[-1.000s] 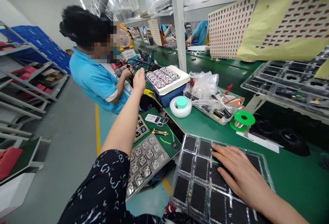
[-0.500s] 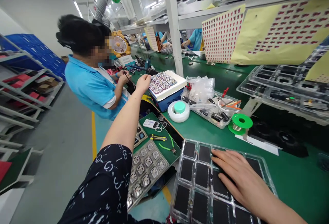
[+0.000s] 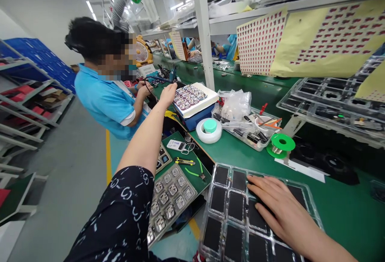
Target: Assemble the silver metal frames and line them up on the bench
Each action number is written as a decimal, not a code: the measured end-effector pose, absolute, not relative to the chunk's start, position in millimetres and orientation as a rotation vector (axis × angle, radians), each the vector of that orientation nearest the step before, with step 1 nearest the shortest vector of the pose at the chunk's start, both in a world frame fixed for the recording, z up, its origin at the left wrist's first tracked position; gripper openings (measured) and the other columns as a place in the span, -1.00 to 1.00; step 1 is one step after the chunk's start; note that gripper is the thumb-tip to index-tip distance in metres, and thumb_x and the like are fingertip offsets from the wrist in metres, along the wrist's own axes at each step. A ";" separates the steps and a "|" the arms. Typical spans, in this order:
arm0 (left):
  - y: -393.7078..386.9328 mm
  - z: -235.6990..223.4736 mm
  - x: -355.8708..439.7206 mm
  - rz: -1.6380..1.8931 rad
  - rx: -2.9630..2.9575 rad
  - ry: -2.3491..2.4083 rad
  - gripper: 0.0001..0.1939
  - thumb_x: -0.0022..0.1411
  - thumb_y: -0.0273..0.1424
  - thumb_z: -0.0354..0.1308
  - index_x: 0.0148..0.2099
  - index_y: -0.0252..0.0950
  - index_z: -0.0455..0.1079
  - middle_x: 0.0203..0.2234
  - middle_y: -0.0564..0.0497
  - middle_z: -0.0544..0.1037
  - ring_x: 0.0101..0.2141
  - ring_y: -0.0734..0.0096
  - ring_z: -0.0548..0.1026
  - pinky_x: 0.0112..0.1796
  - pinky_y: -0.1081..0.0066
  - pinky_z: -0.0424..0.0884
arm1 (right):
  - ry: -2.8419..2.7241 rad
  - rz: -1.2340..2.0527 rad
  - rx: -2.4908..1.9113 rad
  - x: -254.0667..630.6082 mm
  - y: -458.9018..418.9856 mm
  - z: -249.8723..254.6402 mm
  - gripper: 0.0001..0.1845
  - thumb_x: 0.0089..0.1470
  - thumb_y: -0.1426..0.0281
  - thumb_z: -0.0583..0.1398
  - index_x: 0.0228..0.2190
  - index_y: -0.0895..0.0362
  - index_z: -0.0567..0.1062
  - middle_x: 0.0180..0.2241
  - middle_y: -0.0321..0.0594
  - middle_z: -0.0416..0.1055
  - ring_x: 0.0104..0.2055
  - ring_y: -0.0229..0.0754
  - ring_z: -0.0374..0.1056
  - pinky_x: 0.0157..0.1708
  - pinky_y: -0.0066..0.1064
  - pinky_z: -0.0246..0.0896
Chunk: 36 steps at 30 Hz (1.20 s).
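My left hand (image 3: 168,95) is stretched forward, fingers curled together at the left edge of a panel of small circuit boards (image 3: 190,97). What those fingers hold, if anything, is hidden. The panel lies on a white pad (image 3: 207,97) over a blue box (image 3: 197,120). My right hand (image 3: 278,204) lies palm down, fingers extended, over a clear plastic tray (image 3: 207,218). Black rectangular pieces (image 3: 236,202) fill the tray's visible compartments, and part of it is covered by the hand.
Below my left arm sits a tray of metallic parts (image 3: 173,190), near green-handled cutters (image 3: 198,170) and a yellow utility knife (image 3: 185,161). A tape roll (image 3: 209,136), solder spool (image 3: 281,145) and tool tray (image 3: 255,142) stand on the bench. A co-worker (image 3: 102,93) works at left.
My left hand has risen very slightly beside the circuit board panel. The co-worker's head has turned a little. My right hand stays on the tray.
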<state>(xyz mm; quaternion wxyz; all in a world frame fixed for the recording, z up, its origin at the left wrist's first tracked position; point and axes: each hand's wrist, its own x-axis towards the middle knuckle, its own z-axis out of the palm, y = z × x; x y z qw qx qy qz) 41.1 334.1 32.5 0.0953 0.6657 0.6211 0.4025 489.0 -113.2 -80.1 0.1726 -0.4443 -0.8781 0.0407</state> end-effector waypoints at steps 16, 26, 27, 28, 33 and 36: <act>245.0 -3.1 14.4 2.064 1.805 1.818 -0.52 0.49 -0.06 0.04 -0.13 -0.37 0.57 -0.22 -0.09 0.60 -0.14 0.29 0.49 0.00 0.35 0.38 | -2.518 0.153 -1.281 485.0 -114.6 -73.6 -0.49 0.43 0.42 0.10 0.34 0.00 0.35 0.43 -0.20 0.25 0.43 -0.01 0.21 0.41 0.17 0.17; 36.9 -195.6 -37.6 0.901 1.371 2.537 -0.41 0.44 -0.01 -0.07 -0.58 -0.22 0.27 -0.70 0.03 0.25 -0.54 0.28 0.31 -0.45 0.35 0.13 | -2.488 0.224 -1.240 484.6 -111.2 -71.9 -0.53 0.42 0.40 0.11 0.30 0.02 0.40 0.41 -0.17 0.27 0.41 0.03 0.24 0.39 0.14 0.12; 26.0 -211.9 -44.4 0.824 1.363 2.557 -0.41 0.45 -0.02 -0.11 -0.57 -0.21 0.26 -0.69 0.02 0.25 -0.55 0.28 0.30 -0.45 0.35 0.11 | -2.484 0.224 -1.233 484.9 -110.0 -73.3 -0.54 0.42 0.39 0.12 0.30 0.02 0.41 0.41 -0.16 0.27 0.40 0.05 0.24 0.39 0.15 0.11; 17.4 -225.8 -51.4 0.770 1.358 2.572 -0.41 0.46 -0.03 -0.13 -0.56 -0.21 0.26 -0.68 0.01 0.26 -0.54 0.27 0.30 -0.45 0.35 0.10 | -2.479 0.224 -1.227 485.2 -108.7 -75.1 -0.54 0.43 0.37 0.12 0.29 0.03 0.41 0.41 -0.15 0.27 0.40 0.06 0.25 0.39 0.15 0.10; 5.5 -260.1 -75.9 0.603 1.423 2.576 -0.62 0.39 -0.17 -0.02 -0.26 -0.28 0.51 -0.46 -0.08 0.52 -0.39 0.18 0.47 -0.35 0.35 0.24 | -2.472 0.215 -1.185 486.2 -104.5 -83.0 -0.55 0.43 0.32 0.13 0.28 0.02 0.41 0.41 -0.16 0.29 0.38 0.10 0.27 0.36 0.16 0.09; 9.6 -263.3 -76.0 0.536 1.532 2.504 -0.70 0.30 -0.24 0.10 -0.08 -0.28 0.55 -0.29 -0.12 0.58 -0.24 0.14 0.53 -0.23 0.34 0.34 | -2.473 0.202 -1.182 485.8 -104.9 -82.8 -0.55 0.43 0.33 0.13 0.28 0.03 0.41 0.40 -0.16 0.29 0.38 0.09 0.27 0.36 0.15 0.09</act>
